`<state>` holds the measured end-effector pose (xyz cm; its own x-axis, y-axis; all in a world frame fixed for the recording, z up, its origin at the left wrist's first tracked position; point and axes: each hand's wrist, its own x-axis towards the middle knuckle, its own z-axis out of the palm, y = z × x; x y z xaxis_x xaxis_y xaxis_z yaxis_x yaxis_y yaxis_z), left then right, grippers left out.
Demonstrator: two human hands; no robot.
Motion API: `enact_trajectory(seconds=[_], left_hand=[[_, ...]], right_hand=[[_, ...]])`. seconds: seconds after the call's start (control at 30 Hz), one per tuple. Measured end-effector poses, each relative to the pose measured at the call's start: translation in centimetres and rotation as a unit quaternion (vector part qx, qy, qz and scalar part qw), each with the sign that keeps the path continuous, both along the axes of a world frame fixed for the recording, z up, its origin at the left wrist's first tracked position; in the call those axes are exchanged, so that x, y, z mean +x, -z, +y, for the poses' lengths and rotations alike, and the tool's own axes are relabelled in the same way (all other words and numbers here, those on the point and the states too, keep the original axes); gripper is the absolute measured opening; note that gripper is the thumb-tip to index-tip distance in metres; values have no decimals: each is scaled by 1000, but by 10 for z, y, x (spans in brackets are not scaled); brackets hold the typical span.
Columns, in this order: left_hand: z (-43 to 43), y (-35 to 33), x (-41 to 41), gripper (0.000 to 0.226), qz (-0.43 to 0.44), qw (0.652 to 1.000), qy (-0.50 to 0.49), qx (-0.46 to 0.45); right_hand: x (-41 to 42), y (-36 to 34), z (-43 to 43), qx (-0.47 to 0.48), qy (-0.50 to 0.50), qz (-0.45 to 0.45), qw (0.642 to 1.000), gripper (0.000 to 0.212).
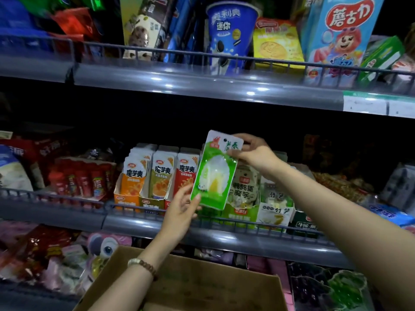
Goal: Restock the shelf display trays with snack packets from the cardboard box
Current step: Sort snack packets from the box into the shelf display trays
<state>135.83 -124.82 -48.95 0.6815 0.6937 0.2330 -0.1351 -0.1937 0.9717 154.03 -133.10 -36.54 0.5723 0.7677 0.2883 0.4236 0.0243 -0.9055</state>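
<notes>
A green and white snack packet (pixel 214 173) is held upright in front of the middle shelf. My right hand (pixel 256 151) pinches its top right corner. My left hand (pixel 182 209) holds its bottom left edge with thumb and fingers. Behind the packet stand display trays: an orange, olive and red tray set (pixel 143 198) to the left, and green and white trays (pixel 274 215) to the right, partly hidden by the packet. The open cardboard box (pixel 197 286) sits below my arms at the frame's bottom.
A grey wire rail (pixel 247 222) runs along the middle shelf's front. The upper shelf (pixel 202 84) carries a blue cup, yellow biscuits and boxes. Red packets (pixel 78 178) fill the middle shelf's left. Bagged sweets lie on the bottom shelf beside the box.
</notes>
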Motion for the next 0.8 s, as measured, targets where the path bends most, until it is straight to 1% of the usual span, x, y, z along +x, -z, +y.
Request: enact_trajectory(seconds=[0.03,0.07,0.13,0.2,0.23,0.27,0.37,0.47,0.53,0.63,0.7,0.8], left_hand=[[10,2,1,38,17,999,-27,43],[19,5,2,42,38,995,-48,81],[34,11,7,55,99,981,-70,151],[45,16,13,67,155,963,-69,209],[50,18,15,71,171,956,-64,228],[53,21,18,72,181,951,-60,244],[59,26,23,73,196,939,-56,279],[61,27,24,70,204,925,-68,315],[62,27,24,68,208,911,-85,345],[64,29,25,67,205,903,-112,361],[65,30,26,66,206,899,-123,366],[66,32,28,66,207,897,-124,371]], right_hand=[[3,-4,10,15,23,10,1000,40],[5,-7,19,22,49,-1,999,42],[15,-10,36,6,90,-70,993,46],[21,-9,48,-23,108,-146,983,46],[24,-7,54,-34,113,-170,978,45],[26,-5,60,-38,115,-184,976,44],[31,7,77,-59,109,-178,976,40],[36,15,82,-132,105,-231,958,31],[41,19,82,-178,111,-253,944,35],[49,28,85,-233,103,-265,930,42],[52,35,87,-247,97,-271,925,39],[54,42,87,-230,99,-272,929,37]])
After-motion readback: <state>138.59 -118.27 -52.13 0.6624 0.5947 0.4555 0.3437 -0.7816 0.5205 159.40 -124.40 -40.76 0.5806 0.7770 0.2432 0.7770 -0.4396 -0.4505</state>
